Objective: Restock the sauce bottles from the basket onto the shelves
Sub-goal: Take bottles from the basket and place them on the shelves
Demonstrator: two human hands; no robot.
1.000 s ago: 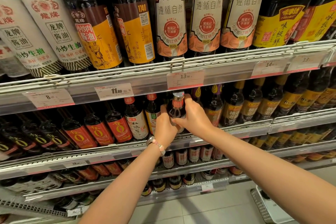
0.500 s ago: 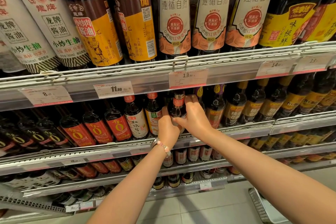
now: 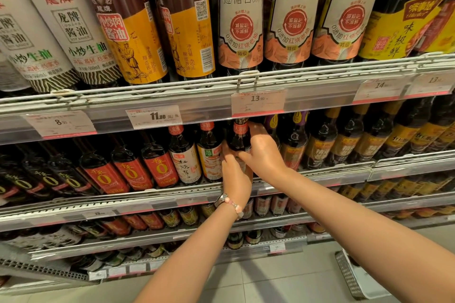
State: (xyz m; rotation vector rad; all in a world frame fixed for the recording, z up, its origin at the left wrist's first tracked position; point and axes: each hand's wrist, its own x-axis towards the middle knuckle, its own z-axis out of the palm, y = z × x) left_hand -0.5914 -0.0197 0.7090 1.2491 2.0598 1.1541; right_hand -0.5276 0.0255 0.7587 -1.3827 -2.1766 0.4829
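Head view, bottle: a dark sauce bottle (image 3: 238, 139) with a red neck band is held upright at the front of the second shelf (image 3: 344, 170), its cap hidden behind the price strip above.
Head view, left hand (image 3: 235, 174): its grip is closed round the lower body of the bottle, fingers wrapped from the left; a beaded bracelet (image 3: 230, 205) is worn at the wrist.
Head view, right hand (image 3: 263, 152): its grip is curled round the bottle's shoulder from the right, thumb laid across the front.
Head view, neighbours: a white-labelled bottle (image 3: 184, 157) and a yellow-labelled bottle (image 3: 210, 155) stand just left of the held one; a dark bottle with an orange label (image 3: 294, 140) stands just right.
Head view, price tag (image 3: 258, 103): marked 13.90, directly above the hands.
Head view, basket (image 3: 354, 275): its corner is seen on the floor at lower right; contents cannot be told.
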